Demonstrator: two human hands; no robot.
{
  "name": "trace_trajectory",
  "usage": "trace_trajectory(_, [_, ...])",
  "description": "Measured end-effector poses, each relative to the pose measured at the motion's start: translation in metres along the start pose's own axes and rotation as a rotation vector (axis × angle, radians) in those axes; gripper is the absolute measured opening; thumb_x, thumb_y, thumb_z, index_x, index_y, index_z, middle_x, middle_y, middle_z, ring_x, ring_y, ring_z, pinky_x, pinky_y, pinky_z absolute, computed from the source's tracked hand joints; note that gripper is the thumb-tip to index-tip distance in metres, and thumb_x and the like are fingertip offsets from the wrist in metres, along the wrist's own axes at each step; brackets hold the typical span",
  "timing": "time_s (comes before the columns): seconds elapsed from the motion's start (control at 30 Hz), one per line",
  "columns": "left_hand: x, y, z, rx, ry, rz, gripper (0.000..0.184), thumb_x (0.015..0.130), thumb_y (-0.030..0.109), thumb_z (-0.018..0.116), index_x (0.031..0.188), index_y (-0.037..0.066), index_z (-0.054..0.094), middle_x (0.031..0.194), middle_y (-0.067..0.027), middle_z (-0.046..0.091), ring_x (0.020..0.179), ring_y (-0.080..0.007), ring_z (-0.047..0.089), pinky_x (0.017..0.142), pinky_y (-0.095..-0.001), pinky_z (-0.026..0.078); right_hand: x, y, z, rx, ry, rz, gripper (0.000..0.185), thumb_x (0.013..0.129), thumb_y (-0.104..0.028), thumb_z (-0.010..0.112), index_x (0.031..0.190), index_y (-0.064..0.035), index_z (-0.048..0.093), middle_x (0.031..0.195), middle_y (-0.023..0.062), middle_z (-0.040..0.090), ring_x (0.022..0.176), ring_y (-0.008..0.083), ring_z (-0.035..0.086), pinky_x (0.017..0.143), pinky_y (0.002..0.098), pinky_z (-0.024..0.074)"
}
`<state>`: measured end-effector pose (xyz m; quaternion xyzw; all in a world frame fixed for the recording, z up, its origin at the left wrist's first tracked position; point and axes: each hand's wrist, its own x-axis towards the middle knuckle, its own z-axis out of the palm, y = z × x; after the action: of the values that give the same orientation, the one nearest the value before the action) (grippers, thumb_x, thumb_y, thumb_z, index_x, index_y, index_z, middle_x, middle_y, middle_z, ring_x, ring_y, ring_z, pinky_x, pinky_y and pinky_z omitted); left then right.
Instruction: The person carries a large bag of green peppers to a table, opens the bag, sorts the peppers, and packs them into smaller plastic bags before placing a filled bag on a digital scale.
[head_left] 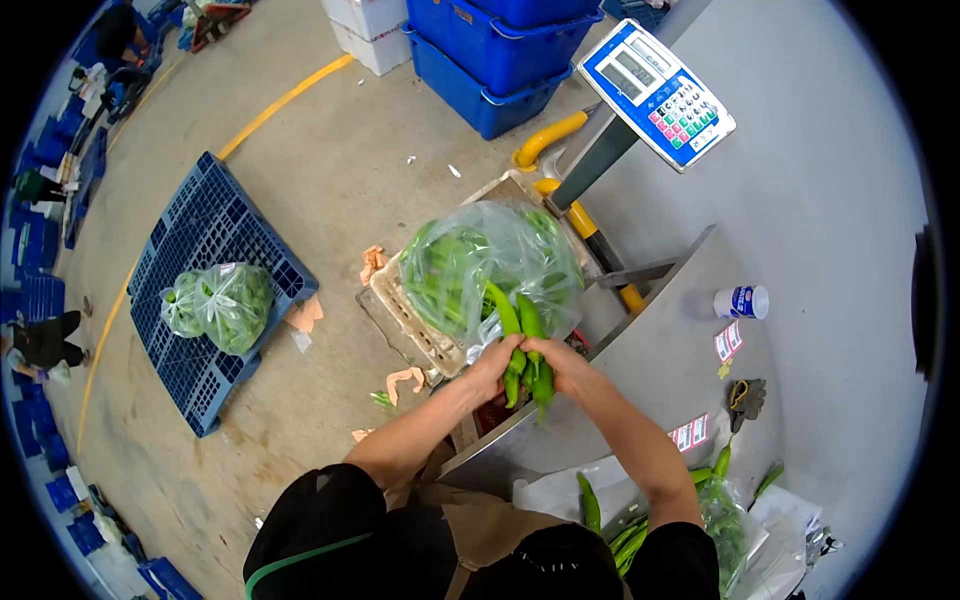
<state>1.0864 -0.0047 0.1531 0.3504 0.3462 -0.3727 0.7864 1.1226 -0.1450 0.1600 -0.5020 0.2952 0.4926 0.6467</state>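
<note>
Several long green chili peppers [529, 318] are bunched between my two hands, in front of my body. My left hand [491, 368] is closed around the peppers on the left side, and my right hand [562, 366] grips those on the right. Just beyond my fingers, a large clear plastic bag [447, 272] full of green peppers lies on a cream-coloured crate or tray [423, 338] by the scale. The upper ends of the held peppers overlap the near side of the bag. My palms are hidden from view.
The scale's display [655, 92] rises on a post at upper right. A metal table [640, 380] on the right bears a cup [741, 302], a glove [746, 402] and labels. Left, a blue pallet [187, 368] holds bagged green vegetables [236, 305]. Blue bins [480, 85] stand behind.
</note>
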Motion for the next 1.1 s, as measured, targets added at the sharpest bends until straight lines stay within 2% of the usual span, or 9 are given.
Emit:
trace_trajectory(0.2, [0.03, 0.032, -0.029, -0.047, 0.108, 0.142, 0.028, 0.089, 0.035, 0.047, 0.093, 0.009, 0.054, 0.075, -0.0077, 0.056, 0.06, -0.0201, 0.054, 0.047, -0.0369, 0.045, 0.054, -0.027, 0.019, -0.079, -0.142, -0.111, 0.035, 0.079, -0.016, 0.061, 0.11, -0.0026, 0.051, 0.087, 0.0131, 0.06, 0.064, 0.0258, 0.06, 0.054, 0.045, 0.051])
trace_trajectory(0.4, [0.063, 0.049, -0.079, -0.158, 0.368, 0.515, 0.033, 0.089, 0.034, 0.045, 0.103, 0.005, 0.051, 0.078, -0.0096, 0.056, 0.058, -0.0196, 0.054, 0.046, -0.0346, 0.045, 0.133, -0.044, 0.052, -0.135, -0.254, -0.146, 0.055, 0.073, -0.014, 0.072, 0.121, -0.0036, 0.046, 0.103, 0.0114, 0.058, 0.088, 0.021, 0.058, 0.072, 0.0363, 0.0507])
trace_trajectory(0.43, [0.066, 0.052, -0.086, -0.165, 0.348, 0.511, 0.034, 0.089, 0.032, 0.047, 0.109, 0.004, 0.049, 0.082, -0.0095, 0.056, 0.065, -0.0198, 0.055, 0.05, -0.0347, 0.046, 0.137, -0.045, 0.054, -0.111, -0.287, -0.14, 0.057, 0.074, -0.017, 0.072, 0.123, -0.0042, 0.045, 0.106, 0.0097, 0.057, 0.097, 0.0197, 0.055, 0.08, 0.0341, 0.0478])
trace_trajectory(0.53, [0.099, 0.045, -0.099, -0.21, 0.398, 0.546, 0.038, 0.087, 0.03, 0.051, 0.113, 0.003, 0.049, 0.09, -0.0098, 0.056, 0.077, -0.0204, 0.055, 0.061, -0.0356, 0.047, 0.156, -0.035, 0.045, -0.06, -0.252, -0.141, 0.054, 0.077, -0.02, 0.071, 0.121, -0.0033, 0.047, 0.109, 0.0091, 0.056, 0.098, 0.0195, 0.055, 0.079, 0.0339, 0.048])
trace_trajectory(0.57, [0.101, 0.041, -0.097, -0.231, 0.399, 0.509, 0.046, 0.085, 0.028, 0.056, 0.121, 0.003, 0.044, 0.101, -0.0112, 0.056, 0.09, -0.0219, 0.053, 0.075, -0.0373, 0.046, 0.153, -0.034, 0.036, -0.194, -0.277, -0.131, 0.062, 0.081, -0.034, 0.066, 0.129, -0.0048, 0.041, 0.125, 0.0128, 0.048, 0.115, 0.0253, 0.046, 0.094, 0.0388, 0.0402])
trace_trajectory(0.7, [0.133, 0.012, -0.1, -0.31, 0.311, 0.475, 0.064, 0.083, 0.023, 0.061, 0.135, 0.007, 0.027, 0.122, -0.0134, 0.048, 0.107, -0.0266, 0.05, 0.088, -0.0403, 0.044, 0.14, -0.035, 0.012, -1.01, 0.095, -0.292, 0.071, 0.085, -0.049, 0.053, 0.14, -0.0108, 0.029, 0.138, 0.0192, 0.038, 0.13, 0.0326, 0.033, 0.105, 0.0432, 0.03])
trace_trajectory(0.8, [0.148, -0.001, -0.088, -0.383, 0.332, 0.459, 0.069, 0.084, 0.021, 0.061, 0.139, 0.008, 0.021, 0.128, -0.0138, 0.045, 0.113, -0.0283, 0.048, 0.091, -0.0424, 0.042, 0.123, -0.044, -0.015, -1.465, 0.465, -0.245, 0.064, 0.085, -0.044, 0.054, 0.139, -0.0179, 0.032, 0.138, 0.0213, 0.037, 0.131, 0.0381, 0.03, 0.104, 0.049, 0.0302])
trace_trajectory(0.87, [0.16, -0.003, -0.08, -0.411, 0.345, 0.393, 0.075, 0.085, 0.022, 0.063, 0.141, 0.013, 0.014, 0.134, -0.0136, 0.04, 0.117, -0.0302, 0.044, 0.094, -0.0471, 0.039, 0.126, -0.044, -0.051, -1.678, 0.745, -0.338, 0.055, 0.085, -0.038, 0.055, 0.135, -0.0208, 0.039, 0.137, 0.0216, 0.038, 0.124, 0.0434, 0.038, 0.1, 0.0539, 0.0339])
trace_trajectory(1.1, [0.194, 0.008, -0.029, -0.591, 0.414, 0.322, 0.068, 0.086, 0.031, 0.062, 0.136, 0.015, 0.02, 0.131, -0.0132, 0.041, 0.111, -0.0319, 0.048, 0.078, -0.0575, 0.048, 0.075, -0.096, -0.096, -1.821, 0.769, -0.155, 0.042, 0.08, -0.023, 0.061, 0.12, -0.0181, 0.05, 0.111, 0.0157, 0.06, 0.096, 0.0352, 0.062, 0.08, 0.049, 0.0488])
